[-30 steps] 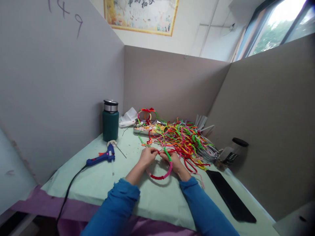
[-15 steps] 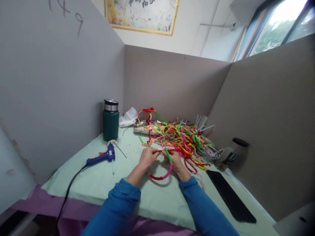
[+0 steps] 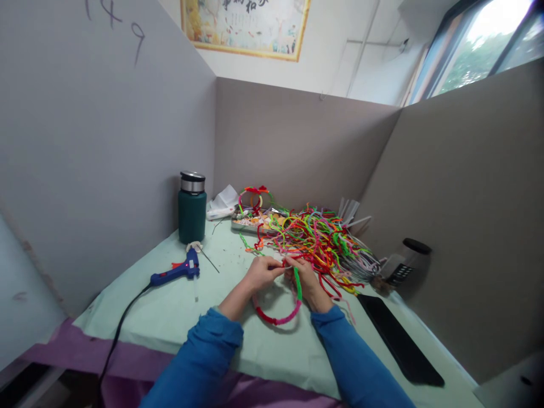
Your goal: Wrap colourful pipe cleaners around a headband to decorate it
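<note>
In the head view, a hoop [image 3: 276,321] wrapped in red, pink and green fuzzy pipe cleaner hangs below my hands, tilted over the table. My left hand [image 3: 262,273] is closed, its thumb and fingertips pinching the top of the hoop, where a short pale stretch shows. Beside the green section, my right hand [image 3: 306,283] is also closed. Its fingertips press a red pipe cleaner [image 3: 285,262] against the hoop's top. The fingers partly hide how the strand lies there.
A heap of coloured pipe cleaners [image 3: 327,235] lies behind my right hand, beside a metal tray [image 3: 250,228]. Left stand a green bottle [image 3: 192,212] and a blue glue gun [image 3: 176,273] with its cord. A black slab [image 3: 399,340] and a clear jar [image 3: 402,263] are right.
The hoop has swung slightly right and down. Both hands have shifted a little right, with their fingertips closer together, and less of the red strand shows between them.
</note>
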Motion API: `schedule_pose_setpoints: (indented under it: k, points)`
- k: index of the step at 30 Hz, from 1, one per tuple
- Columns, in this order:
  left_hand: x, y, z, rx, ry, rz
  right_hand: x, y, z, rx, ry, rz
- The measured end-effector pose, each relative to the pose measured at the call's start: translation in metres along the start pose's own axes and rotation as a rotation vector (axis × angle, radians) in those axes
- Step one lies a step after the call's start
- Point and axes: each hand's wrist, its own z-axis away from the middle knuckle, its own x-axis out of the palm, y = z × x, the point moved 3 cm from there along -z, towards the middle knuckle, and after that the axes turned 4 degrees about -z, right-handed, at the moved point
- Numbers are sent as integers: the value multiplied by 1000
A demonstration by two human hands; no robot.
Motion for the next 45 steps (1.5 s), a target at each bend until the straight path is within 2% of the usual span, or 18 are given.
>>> schedule_pose_setpoints:
  k: [4,8,13,21,24,30,38,45]
  points:
    - [0,-3,-1,-59,75,45,-1,3,0,26,39,-53]
    - [-1,-12,-4,-117,152,100,-3,8,-2,21,23,-64]
    - [-1,-13,-6,-95,138,203,-2,8,-2,28,-7,-29]
    - [-6,-15,-5,-180,208,66,5,2,7,19,-99,89]
    - [-7,-14,-4,-208,193,-3,5,1,6,-11,-86,95]
    - [-3,-14,-2,-192,85,-71,1,4,3,-38,-46,107]
    - [2,-22,-2,-187,138,-157,-1,7,1,-92,12,81]
    - [1,-17,0,-157,79,-241,1,4,2,-81,29,46]
